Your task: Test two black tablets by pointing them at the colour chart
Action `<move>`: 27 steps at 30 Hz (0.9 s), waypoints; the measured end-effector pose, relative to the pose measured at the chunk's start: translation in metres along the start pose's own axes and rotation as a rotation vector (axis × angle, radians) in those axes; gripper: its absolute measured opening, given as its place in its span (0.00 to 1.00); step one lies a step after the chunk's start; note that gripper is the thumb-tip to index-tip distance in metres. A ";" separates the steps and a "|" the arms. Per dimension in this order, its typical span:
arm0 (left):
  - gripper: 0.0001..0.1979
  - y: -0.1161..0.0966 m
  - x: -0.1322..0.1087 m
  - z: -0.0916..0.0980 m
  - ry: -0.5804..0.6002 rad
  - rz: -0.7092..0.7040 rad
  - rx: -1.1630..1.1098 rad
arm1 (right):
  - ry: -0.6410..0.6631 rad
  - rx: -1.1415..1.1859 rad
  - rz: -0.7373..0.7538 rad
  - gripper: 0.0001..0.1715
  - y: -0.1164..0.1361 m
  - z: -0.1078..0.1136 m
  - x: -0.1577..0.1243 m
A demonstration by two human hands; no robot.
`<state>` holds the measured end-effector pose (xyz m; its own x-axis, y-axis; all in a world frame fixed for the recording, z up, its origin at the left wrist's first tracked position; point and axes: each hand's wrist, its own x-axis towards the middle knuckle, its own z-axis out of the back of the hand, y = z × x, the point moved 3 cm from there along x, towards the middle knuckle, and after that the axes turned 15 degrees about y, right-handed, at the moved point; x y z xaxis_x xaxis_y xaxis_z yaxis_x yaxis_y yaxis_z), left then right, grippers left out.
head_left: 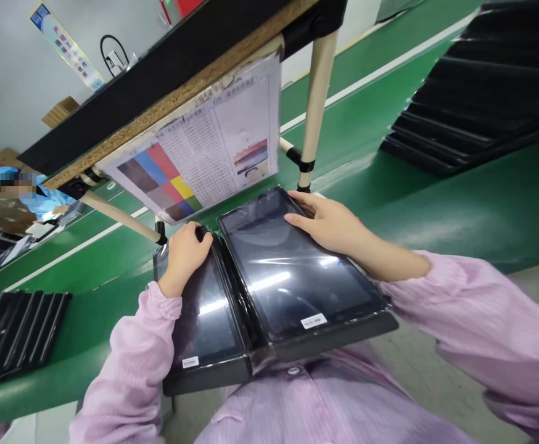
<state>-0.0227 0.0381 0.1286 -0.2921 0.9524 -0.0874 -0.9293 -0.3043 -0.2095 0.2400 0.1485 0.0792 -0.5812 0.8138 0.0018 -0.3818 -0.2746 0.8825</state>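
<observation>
1. Two black tablets lie side by side on a black holder (251,364) at the near edge of the bench, just in front of the person's pink smock; screens up, both with a white label at the near corner.
2. Left hand (184,253) rests on the far end of the left tablet (205,320), fingers curled down over its top edge, thumb side touching the seam between the two tablets. Loosely closed, not pinching anything visible.
3. Right hand (327,222) lies on the far right corner of the right tablet (288,277), fingers laid flat and close together across the glass, pointing left. Thumb is hidden, so grip on the edge cannot be told.
4. Just beyond both hands: instruction sheet (205,154) with colour blocks, hanging tilted from a shelf above.
5. Right of the right hand, further off: stack of black trays (477,92) on the green belt (436,203).
6. Left of the left hand: another black tray (15,333).
7. Far left: another person in blue (42,197), partly seen.
</observation>
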 end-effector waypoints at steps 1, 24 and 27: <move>0.16 0.000 -0.001 -0.001 -0.001 0.010 0.005 | 0.006 0.087 0.004 0.37 -0.002 -0.001 -0.002; 0.21 0.057 -0.186 0.012 0.072 -0.522 -0.107 | 0.290 -0.605 0.624 0.24 0.014 0.028 -0.093; 0.21 0.069 -0.212 0.002 0.046 -0.454 -0.085 | 0.290 -0.640 0.658 0.27 0.007 0.025 -0.108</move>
<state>-0.0252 -0.1841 0.1351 0.1523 0.9883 -0.0109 -0.9385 0.1411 -0.3153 0.3181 0.0716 0.0967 -0.9413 0.2620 0.2130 -0.1855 -0.9283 0.3223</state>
